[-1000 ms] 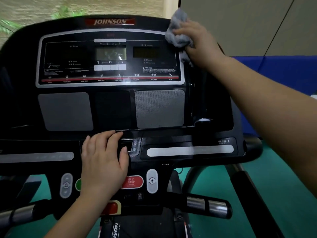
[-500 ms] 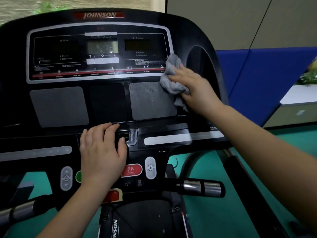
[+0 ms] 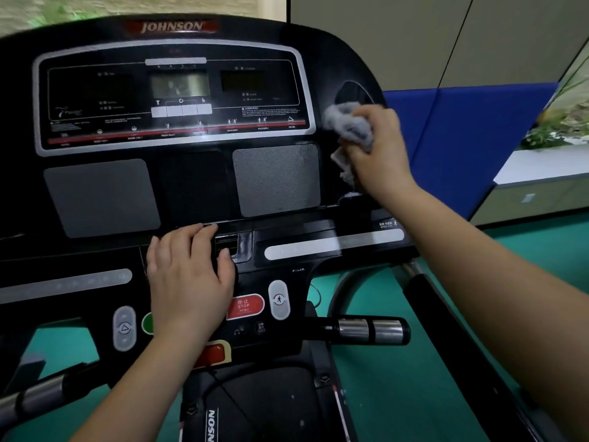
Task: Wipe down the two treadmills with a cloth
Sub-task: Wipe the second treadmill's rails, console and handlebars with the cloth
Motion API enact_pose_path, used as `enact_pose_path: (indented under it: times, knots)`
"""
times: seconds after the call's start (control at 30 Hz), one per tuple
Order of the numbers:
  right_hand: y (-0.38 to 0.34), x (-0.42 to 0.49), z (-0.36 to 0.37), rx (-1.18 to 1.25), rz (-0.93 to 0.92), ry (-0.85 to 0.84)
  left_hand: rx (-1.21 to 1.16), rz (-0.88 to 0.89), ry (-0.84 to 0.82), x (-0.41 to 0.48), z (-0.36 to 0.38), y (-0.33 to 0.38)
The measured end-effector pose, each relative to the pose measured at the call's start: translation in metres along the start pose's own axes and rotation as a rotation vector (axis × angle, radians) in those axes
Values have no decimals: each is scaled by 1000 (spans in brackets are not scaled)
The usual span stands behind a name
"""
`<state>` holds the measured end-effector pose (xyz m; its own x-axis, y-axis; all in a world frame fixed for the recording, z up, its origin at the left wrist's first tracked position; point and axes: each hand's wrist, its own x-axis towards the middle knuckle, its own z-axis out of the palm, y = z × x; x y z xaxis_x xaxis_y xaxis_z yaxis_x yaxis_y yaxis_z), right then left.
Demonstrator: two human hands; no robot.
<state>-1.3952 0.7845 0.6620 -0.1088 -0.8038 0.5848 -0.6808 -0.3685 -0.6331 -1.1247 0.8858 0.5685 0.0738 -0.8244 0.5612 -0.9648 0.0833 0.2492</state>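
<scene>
The right hand point(image 3: 381, 154) has the grey cloth point(image 3: 350, 124) bunched in its grip, fingers curled tight round it. It presses the cloth against the black console of the treadmill point(image 3: 334, 59), just right of the silver-framed display panel point(image 3: 175, 94) and above the right speaker grille point(image 3: 277, 180). The left hand point(image 3: 188, 282) lies flat on the lower part of the console, fingers relaxed and close together, its grip released and holding nothing. Its palm covers part of the button row, and the red stop button point(image 3: 247, 305) peeks out just beside it on the right. A chrome-banded handlebar point(image 3: 373, 330) sticks out lower down on the right. Around the machine the floor point(image 3: 398, 393) is green. Behind the console, blue padding point(image 3: 471, 138) runs along the lower wall, with plain grey wall panels point(image 3: 366, 39) above it. Off to the right sits a white ledge point(image 3: 541, 167) with blurred green plants point(image 3: 567, 122) behind it. The name JOHNSON shows on the red badge at the console's top.
</scene>
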Motion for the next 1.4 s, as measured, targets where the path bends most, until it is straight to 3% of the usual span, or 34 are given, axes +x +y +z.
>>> enact_pose_path:
  times: [0.13, 0.3, 0.67, 0.83, 0.9, 1.03, 1.1, 1.2, 1.4]
  knots:
    - [21, -20, 20, -219, -92, -318, -5, 3, -2, 0, 0, -1]
    - [31, -50, 5, -206, -123, -411, -7, 5, 3, 0, 0, 0]
    - [8, -36, 7, -413, -186, -578, -5, 4, 6, 0, 0, 0]
    - [25, -18, -23, -656, -32, -703, -4, 3, 2, 0, -1, 0]
    - [31, -12, -33, -625, -1, -600, -4, 5, 2, 0, -1, 1]
    - [17, 8, -47, -316, 26, -86, -5, -7, -7, 0, -2, 1]
    - [7, 29, -50, -235, -32, 63, -2, -11, -16, 0, -2, 2]
    - [4, 69, -39, -204, -95, 57, -3, -9, -23, 0, -2, 2]
    - [17, 99, -18, -456, -260, -90, 4, -22, -31, 1, -2, 2]
